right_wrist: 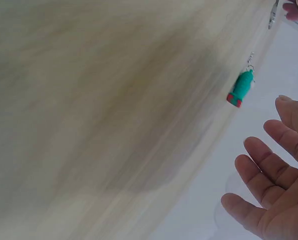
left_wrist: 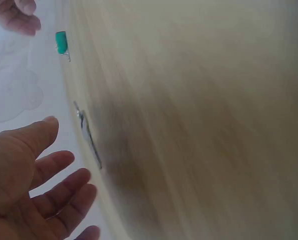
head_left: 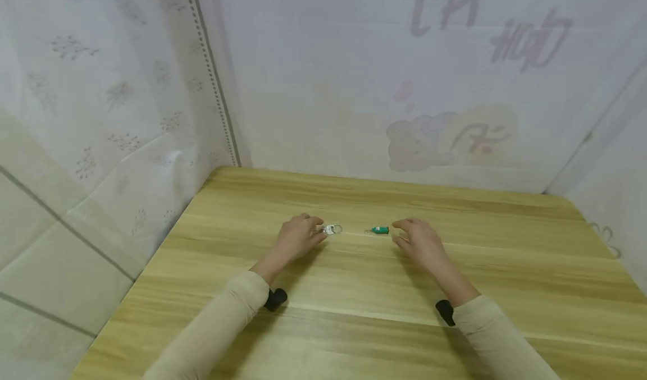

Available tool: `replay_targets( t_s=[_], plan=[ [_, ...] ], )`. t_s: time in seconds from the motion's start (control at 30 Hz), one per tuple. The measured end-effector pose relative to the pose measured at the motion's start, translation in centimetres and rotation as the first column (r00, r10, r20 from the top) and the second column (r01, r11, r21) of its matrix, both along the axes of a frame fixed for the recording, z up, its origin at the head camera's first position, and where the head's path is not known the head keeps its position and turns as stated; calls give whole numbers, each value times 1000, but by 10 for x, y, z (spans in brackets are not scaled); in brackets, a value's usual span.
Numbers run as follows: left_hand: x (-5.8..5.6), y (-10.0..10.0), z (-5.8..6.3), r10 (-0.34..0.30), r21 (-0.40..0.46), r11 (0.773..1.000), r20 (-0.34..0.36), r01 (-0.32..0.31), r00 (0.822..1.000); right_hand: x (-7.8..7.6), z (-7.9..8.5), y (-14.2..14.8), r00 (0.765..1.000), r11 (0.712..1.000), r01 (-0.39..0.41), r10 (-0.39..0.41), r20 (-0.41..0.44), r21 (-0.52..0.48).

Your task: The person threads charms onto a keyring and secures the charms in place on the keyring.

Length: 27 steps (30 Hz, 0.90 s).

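Note:
A silver metal key ring with a clasp [head_left: 331, 229] lies on the wooden table [head_left: 333, 340], its round loop pointing right. Beside its left end is my left hand [head_left: 297, 238], thumb and fingers apart; the left wrist view shows a gap between the fingers and the metal piece [left_wrist: 89, 135]. To the right lies a small green bottle-shaped charm [head_left: 380, 230], with a short chain on its left end and red at its other end. My right hand [head_left: 420, 243] hovers just right of this charm [right_wrist: 242, 86], fingers loosely bent and holding nothing.
White patterned cloth [head_left: 313, 88] hangs behind the table's far edge and along both sides. A black wrist strap piece [head_left: 276, 300] shows under the left sleeve, and another [head_left: 445, 312] at the right sleeve.

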State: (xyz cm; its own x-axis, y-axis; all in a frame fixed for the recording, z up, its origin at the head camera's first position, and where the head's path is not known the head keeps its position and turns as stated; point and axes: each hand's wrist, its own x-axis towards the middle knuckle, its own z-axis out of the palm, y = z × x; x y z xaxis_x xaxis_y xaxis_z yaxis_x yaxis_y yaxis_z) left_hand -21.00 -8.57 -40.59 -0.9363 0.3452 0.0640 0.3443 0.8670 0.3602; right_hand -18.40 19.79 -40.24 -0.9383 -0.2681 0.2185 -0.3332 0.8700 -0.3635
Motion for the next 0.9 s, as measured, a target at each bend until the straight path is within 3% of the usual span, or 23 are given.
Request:
replay_targets(
  t_s=[0.13,0.3,0.6,0.9],
  plan=[
    [-7,12,-5,11,-2,1000,-36,-11,999,-12,-3,-9,999,999,-6,8,49,-39],
    [-14,22,-9,0,-29,1000,-25,-1,1000,-24,-8,-18,997,999,-15,17,73,-35],
    [-24,31,-11,36,37,998,106,-40,994,-34,-19,-27,994,999,-41,40,98,3],
    [-30,33,-7,18,66,997,149,-28,989,-39,-19,-34,996,996,-71,67,55,58]
  ],
)
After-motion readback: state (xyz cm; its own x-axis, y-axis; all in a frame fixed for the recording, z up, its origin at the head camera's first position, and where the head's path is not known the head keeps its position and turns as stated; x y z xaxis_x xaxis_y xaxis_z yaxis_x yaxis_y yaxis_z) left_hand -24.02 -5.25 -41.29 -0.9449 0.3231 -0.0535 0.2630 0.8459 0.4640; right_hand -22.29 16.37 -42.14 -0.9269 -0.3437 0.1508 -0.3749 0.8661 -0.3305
